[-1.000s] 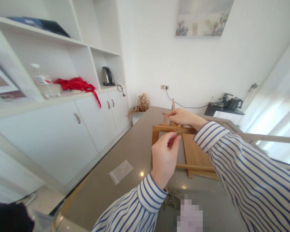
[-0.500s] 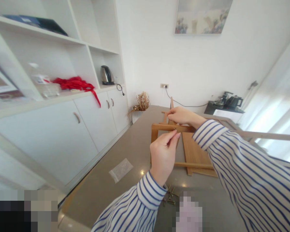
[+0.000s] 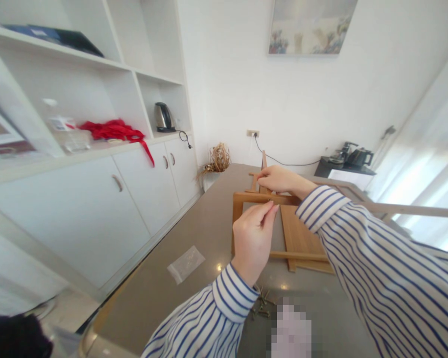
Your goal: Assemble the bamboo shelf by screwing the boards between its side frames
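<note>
A wooden frame (image 3: 242,199) of light brown bars and a slatted panel (image 3: 302,238) stands on the grey table (image 3: 171,293). My left hand (image 3: 252,238) is pinched shut against the frame's upper bar, on a small screw that barely shows. My right hand (image 3: 278,179) reaches across and grips the far upright parts of the frame. Both arms wear blue and white striped sleeves.
Several loose screws (image 3: 263,306) lie near the table's front edge. A clear plastic bag (image 3: 185,263) lies flat on the left. White cabinets (image 3: 108,209) with a kettle (image 3: 162,118) and red cloth (image 3: 114,130) stand left. A dry plant (image 3: 218,159) sits at the far end.
My left hand has pressed closer to the frame's upper bar, and the small screw seen between the fingertips is now mostly hidden. The right hand keeps its hold.
</note>
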`<state>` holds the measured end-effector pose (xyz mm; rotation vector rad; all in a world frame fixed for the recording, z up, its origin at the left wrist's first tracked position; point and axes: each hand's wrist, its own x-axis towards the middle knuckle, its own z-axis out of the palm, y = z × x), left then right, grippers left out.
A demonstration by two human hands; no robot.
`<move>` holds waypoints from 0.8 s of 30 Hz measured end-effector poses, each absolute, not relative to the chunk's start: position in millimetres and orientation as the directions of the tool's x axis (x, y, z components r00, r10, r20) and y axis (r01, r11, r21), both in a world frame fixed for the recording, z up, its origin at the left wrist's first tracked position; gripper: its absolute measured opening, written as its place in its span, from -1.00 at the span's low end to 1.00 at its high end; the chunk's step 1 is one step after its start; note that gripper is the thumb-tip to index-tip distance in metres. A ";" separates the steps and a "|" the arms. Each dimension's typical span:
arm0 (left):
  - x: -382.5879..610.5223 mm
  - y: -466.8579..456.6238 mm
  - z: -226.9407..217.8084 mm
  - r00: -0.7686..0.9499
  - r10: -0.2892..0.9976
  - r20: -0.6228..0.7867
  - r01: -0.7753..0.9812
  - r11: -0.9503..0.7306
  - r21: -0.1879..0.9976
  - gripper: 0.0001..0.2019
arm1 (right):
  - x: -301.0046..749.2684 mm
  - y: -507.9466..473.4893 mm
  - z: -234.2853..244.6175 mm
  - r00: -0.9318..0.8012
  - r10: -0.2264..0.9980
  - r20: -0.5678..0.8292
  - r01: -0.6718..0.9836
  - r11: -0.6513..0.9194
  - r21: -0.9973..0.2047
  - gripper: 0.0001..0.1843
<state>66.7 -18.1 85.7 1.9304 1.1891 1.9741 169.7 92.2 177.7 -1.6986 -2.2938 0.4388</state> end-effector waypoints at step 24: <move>61.8 -13.3 91.3 -0.063 0.504 0.862 0.556 -0.699 0.449 -0.86 | 168.9 88.4 180.5 -0.315 0.948 0.034 0.878 0.305 -0.368 -0.64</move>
